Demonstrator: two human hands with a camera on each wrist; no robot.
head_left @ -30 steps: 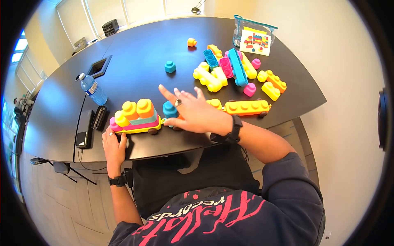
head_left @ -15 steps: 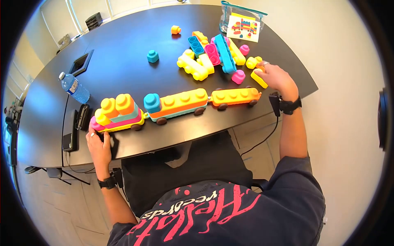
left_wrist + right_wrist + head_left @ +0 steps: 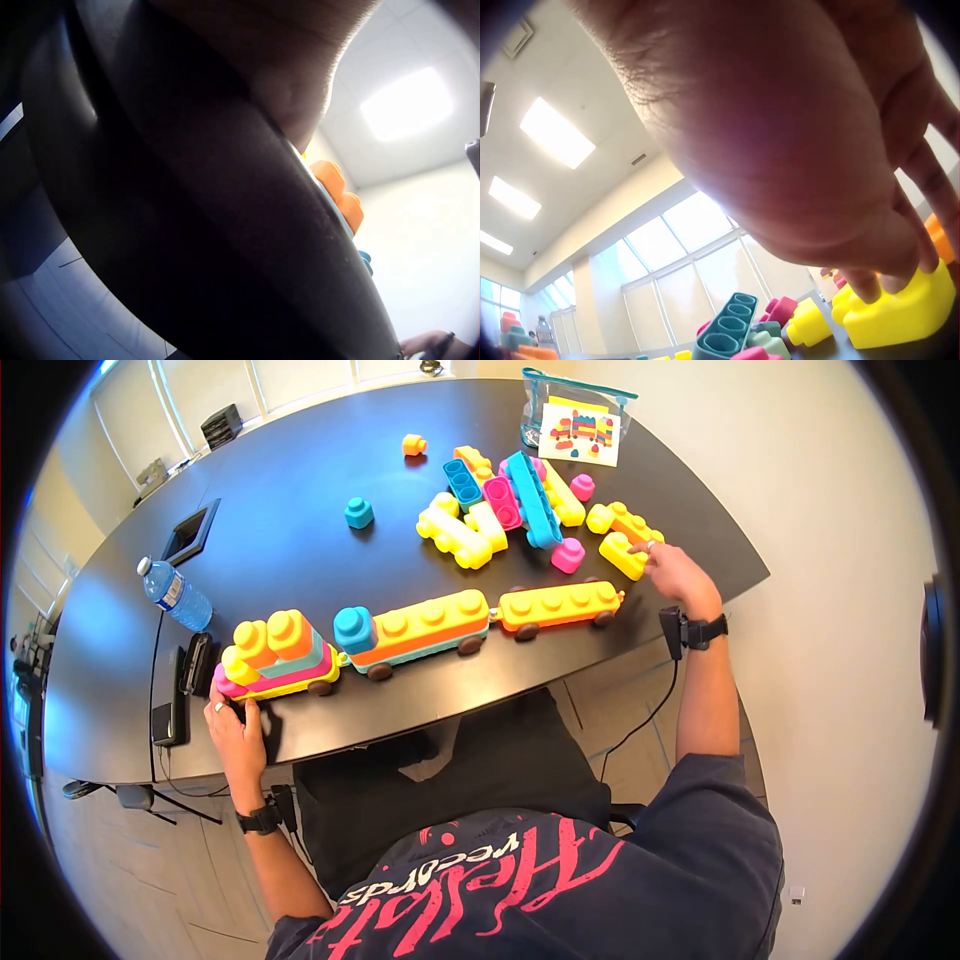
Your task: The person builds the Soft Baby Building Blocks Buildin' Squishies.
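In the head view, a train of large toy building blocks (image 3: pixel 423 622) stands along the table's near edge in three linked cars with brown wheels. My left hand (image 3: pixel 237 738) holds the left end of the leftmost car (image 3: pixel 283 684), thumb along its near side. That car carries yellow, pink, teal and orange blocks. At the right, my right hand (image 3: pixel 683 577) has thumb and fingertips at a yellow block (image 3: pixel 907 315) lying on the table. The right wrist view shows those fingertips over its upper edge. A yellow-and-orange block piece (image 3: pixel 622 520) lies just behind.
A pile of blocks, with a long teal block (image 3: pixel 535 502) on top, lies beyond the train. A pink block (image 3: pixel 568 556) and a teal block (image 3: pixel 359 513) lie apart. A clear pouch with a picture card (image 3: pixel 580 434) stands at the back. A water bottle (image 3: pixel 176 596) stands left.
My right hand has moved from over the middle car to the yellow block at the right. The left hand stays at the train's left end. The head view has shifted.
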